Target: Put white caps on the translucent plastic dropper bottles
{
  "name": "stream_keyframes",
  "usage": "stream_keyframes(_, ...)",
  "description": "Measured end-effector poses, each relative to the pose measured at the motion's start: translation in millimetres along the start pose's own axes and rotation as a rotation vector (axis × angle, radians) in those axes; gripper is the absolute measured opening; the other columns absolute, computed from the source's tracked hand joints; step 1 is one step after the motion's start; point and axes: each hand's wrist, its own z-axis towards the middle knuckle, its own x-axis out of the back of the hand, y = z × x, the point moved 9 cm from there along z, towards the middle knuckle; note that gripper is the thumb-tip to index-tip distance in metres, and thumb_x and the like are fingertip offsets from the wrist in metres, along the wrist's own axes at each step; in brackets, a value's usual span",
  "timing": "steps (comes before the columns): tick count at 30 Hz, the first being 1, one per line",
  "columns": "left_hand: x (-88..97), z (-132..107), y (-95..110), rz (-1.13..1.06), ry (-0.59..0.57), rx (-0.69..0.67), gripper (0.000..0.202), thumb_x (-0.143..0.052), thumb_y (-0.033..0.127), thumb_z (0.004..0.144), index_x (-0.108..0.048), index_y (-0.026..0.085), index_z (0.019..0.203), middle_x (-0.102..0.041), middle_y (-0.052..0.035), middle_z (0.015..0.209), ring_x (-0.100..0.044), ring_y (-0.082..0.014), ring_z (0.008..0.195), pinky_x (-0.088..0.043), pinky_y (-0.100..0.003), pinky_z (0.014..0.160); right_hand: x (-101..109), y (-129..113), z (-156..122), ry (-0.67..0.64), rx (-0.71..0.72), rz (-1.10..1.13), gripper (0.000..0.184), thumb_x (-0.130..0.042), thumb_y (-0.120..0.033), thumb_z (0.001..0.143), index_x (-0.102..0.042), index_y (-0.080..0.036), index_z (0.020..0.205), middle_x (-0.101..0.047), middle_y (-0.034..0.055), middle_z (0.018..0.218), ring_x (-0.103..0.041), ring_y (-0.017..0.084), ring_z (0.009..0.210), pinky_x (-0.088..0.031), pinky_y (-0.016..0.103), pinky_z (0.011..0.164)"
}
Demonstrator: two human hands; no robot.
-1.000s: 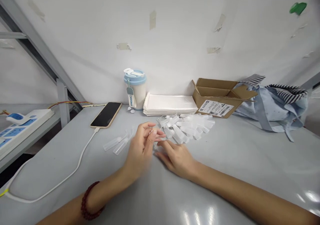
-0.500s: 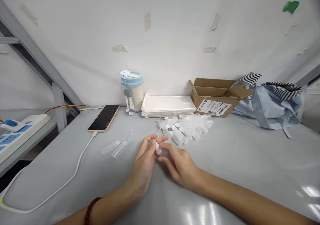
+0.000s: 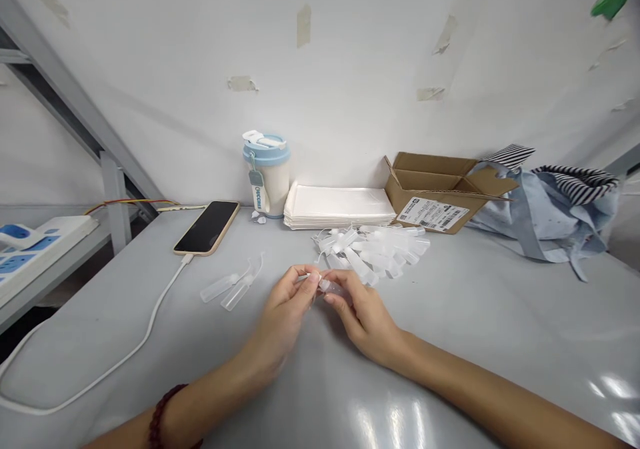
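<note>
Between my hands is a small translucent plastic dropper bottle (image 3: pixel 334 288), lying sideways just above the table. My right hand (image 3: pixel 364 314) is closed around its body, thumb below and index finger above. My left hand (image 3: pixel 289 302) pinches the small white nozzle cap (image 3: pixel 319 278) at the bottle's neck between thumb and fingers. Whether the cap is seated on the neck I cannot tell, since fingertips partly cover it. Left of my hands lie two similar dropper bottles (image 3: pixel 236 294) with thin curved tips. A heap of similar clear pieces (image 3: pixel 387 249) spreads just behind my right hand.
Along the wall stand a lidded cup (image 3: pixel 273 179), a stack of white sheets or sleeves (image 3: pixel 343 206), an open cardboard box (image 3: pixel 433 199) and a blue cloth bag (image 3: pixel 547 216). A phone (image 3: pixel 207 228) with a white cable (image 3: pixel 150 326) lies left, near a power strip (image 3: pixel 37 246).
My left fingers, spread before, have drawn in around the cap. The bottle in my right hand has come up slightly against it. The whole view has shifted a little.
</note>
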Motion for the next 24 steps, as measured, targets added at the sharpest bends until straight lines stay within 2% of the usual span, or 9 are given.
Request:
stream_keyframes(3, -0.6, 1, -1, 0.001, -0.006, 0.020, 0.018, -0.054, 0.039, 0.087, -0.053, 0.021, 0.087, -0.057, 0.0028, 0.073, -0.050, -0.0114, 0.071, -0.040, -0.030, 0.086, -3, 1, -1, -0.013, -0.020, 0.035, 0.019, -0.039, -0.021, 0.093, -0.043, -0.019, 0.111, -0.064, 0.0072, 0.098, -0.063, 0.017, 0.078, -0.048, 0.029, 0.066)
stream_keyframes(6, -1.1, 3, 0, 0.013, -0.019, 0.011, 0.018, -0.057, 0.038, 0.085, -0.055, 0.020, 0.086, -0.058, 0.0020, 0.075, -0.051, -0.0119, 0.074, -0.040, -0.029, 0.083, -2, 4, -2, 0.007, -0.071, 0.053, 0.015, -0.038, -0.022, 0.094, -0.043, -0.019, 0.107, -0.064, 0.0057, 0.088, -0.062, 0.018, 0.075, -0.047, 0.030, 0.064)
stream_keyframes(9, 1.8, 4, 4, 0.065, -0.012, 0.002, 0.021, -0.060, 0.039, 0.083, -0.060, 0.019, 0.084, -0.057, 0.0012, 0.079, -0.051, -0.0123, 0.077, -0.040, -0.027, 0.079, 1, 5, -2, 0.035, -0.096, 0.045, 0.013, -0.038, -0.024, 0.094, -0.042, -0.019, 0.105, -0.063, 0.0043, 0.082, -0.059, 0.017, 0.067, -0.044, 0.029, 0.060)
stream_keyframes(14, 1.9, 6, 12, 0.134, -0.062, -0.025, 0.023, -0.062, 0.040, 0.081, -0.064, 0.017, 0.083, -0.055, 0.0017, 0.069, -0.051, -0.0116, 0.067, -0.042, -0.025, 0.068, 4, 2, -4, 0.040, -0.090, 0.021, 0.016, -0.035, -0.026, 0.095, -0.039, -0.018, 0.108, -0.056, -0.0009, 0.068, -0.049, 0.013, 0.051, -0.036, 0.026, 0.051)
stream_keyframes(19, 1.0, 8, 25, 0.337, -0.081, -0.088, 0.023, -0.060, 0.037, 0.082, -0.069, 0.016, 0.084, -0.061, 0.0005, 0.065, -0.055, -0.0127, 0.063, -0.045, -0.025, 0.064, 2, 6, -3, 0.007, -0.130, -0.009, 0.018, -0.036, -0.030, 0.094, -0.039, -0.018, 0.107, -0.052, -0.0023, 0.065, -0.043, 0.012, 0.047, -0.032, 0.025, 0.048)
stream_keyframes(24, -0.1, 6, 35, 0.494, -0.077, -0.125, 0.019, -0.060, 0.034, 0.081, -0.071, 0.019, 0.078, -0.062, 0.0022, 0.064, -0.053, -0.0119, 0.062, -0.044, -0.021, 0.060, -1, 11, -3, -0.015, -0.167, 0.002, 0.023, -0.041, -0.035, 0.091, -0.038, -0.018, 0.108, -0.052, -0.0022, 0.066, -0.040, 0.012, 0.046, -0.030, 0.025, 0.046)
